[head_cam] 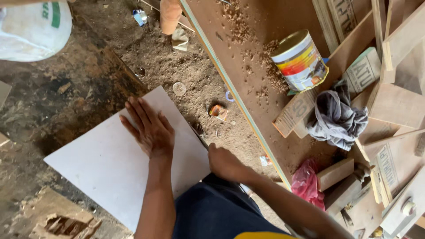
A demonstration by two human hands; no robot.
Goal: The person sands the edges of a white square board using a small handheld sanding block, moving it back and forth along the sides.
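A white flat board (102, 159) lies over the dirt floor in front of me. My left hand (148, 128) presses flat on its upper part, fingers spread and pointing away from me. My right hand (226, 163) is closed at the board's right edge, where a thin dark edge or tool runs up toward the floor; what it grips is hidden by the fist. My dark-trousered knee (212, 208) sits below the board's near corner.
A long brown plywood sheet (248, 66) with wood shavings runs along the right. On it stand a paint tin (300, 61), a grey rag (336, 117), wood offcuts (398, 102) and a red plastic bag (305, 181). A white sack (33, 28) lies top left.
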